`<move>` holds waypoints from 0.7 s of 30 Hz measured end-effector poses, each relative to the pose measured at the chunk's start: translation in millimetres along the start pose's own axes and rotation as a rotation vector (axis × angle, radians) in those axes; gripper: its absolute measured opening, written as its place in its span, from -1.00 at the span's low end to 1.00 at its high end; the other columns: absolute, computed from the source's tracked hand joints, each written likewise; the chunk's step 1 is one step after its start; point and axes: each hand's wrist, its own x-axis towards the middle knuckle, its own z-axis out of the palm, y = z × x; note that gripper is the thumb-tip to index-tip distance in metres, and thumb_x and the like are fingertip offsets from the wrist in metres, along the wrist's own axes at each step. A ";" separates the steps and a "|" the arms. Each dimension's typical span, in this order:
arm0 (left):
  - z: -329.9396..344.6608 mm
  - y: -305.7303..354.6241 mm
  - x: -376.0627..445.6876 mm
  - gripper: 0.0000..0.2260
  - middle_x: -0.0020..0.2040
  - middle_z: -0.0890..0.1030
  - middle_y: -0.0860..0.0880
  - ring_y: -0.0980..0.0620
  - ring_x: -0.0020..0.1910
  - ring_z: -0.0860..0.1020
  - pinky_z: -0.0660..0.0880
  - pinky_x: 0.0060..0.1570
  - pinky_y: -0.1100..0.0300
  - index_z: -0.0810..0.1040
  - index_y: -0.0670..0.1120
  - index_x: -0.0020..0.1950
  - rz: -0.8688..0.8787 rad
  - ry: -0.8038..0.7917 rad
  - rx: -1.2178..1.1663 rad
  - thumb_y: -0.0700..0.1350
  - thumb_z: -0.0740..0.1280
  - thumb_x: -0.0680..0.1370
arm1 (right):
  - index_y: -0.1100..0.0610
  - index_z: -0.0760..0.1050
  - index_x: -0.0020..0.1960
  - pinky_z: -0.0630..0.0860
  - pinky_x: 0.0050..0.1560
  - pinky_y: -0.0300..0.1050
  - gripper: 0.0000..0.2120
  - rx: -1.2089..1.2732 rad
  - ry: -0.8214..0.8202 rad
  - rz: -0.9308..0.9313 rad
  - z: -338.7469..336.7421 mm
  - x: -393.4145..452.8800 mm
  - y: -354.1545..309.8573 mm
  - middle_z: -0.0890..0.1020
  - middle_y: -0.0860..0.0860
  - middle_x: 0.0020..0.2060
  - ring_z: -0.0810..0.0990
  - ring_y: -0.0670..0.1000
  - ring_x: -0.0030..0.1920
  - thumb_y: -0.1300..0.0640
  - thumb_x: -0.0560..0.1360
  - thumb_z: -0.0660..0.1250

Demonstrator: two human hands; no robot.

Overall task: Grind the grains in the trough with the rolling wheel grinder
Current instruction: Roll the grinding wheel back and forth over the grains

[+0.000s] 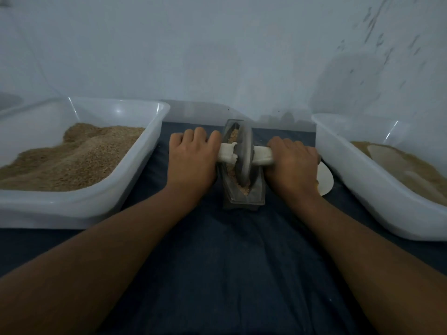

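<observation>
- My left hand [192,157] and right hand [291,160] each curl around a white-wrapped handle end.
- Between them the grinding wheel [244,157] stands upright in the narrow trough [254,192], on the grains [233,136].
- A white grain tub [135,175] sits on each side.

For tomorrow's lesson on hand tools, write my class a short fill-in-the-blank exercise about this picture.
1. Each hand grips one end of the wheel's ____ handle.
2. The wheel stands in a narrow ____ holding grains.
3. The tub on the left holds a heap of ____.
4. The table is covered by a dark ____ cloth.

Missing words: white; trough; grain; blue
</observation>
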 end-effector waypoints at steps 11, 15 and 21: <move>30.0 -1.3 37.7 -0.81 -0.14 0.58 -0.08 -0.15 -0.17 0.53 0.24 -0.15 0.04 0.40 -0.04 0.00 -0.033 -0.131 -0.023 -0.14 0.35 0.45 | -0.03 0.38 -0.19 0.25 -0.32 -0.12 -0.85 -0.127 -0.436 0.015 25.8 50.6 12.9 0.55 -0.03 -0.28 0.38 0.05 -0.33 0.01 0.39 0.36; 43.7 0.7 51.9 -0.85 -0.14 0.57 -0.08 -0.14 -0.18 0.53 0.21 -0.16 0.05 0.41 -0.04 0.01 -0.066 -0.157 -0.001 -0.20 0.32 0.49 | -0.07 0.50 -0.09 0.22 -0.40 -0.19 -0.87 -0.127 -0.596 0.027 34.4 70.9 16.6 0.52 -0.05 -0.24 0.44 0.04 -0.28 -0.04 0.39 0.39; 58.8 -3.6 67.0 -0.85 -0.12 0.57 -0.09 -0.14 -0.17 0.53 0.21 -0.17 0.05 0.43 -0.05 0.03 -0.055 -0.143 -0.002 -0.18 0.34 0.51 | 0.00 0.54 -0.07 0.32 -0.40 -0.21 -0.81 -0.130 -0.758 0.025 46.3 97.9 21.5 0.54 -0.04 -0.26 0.48 -0.04 -0.32 -0.07 0.38 0.40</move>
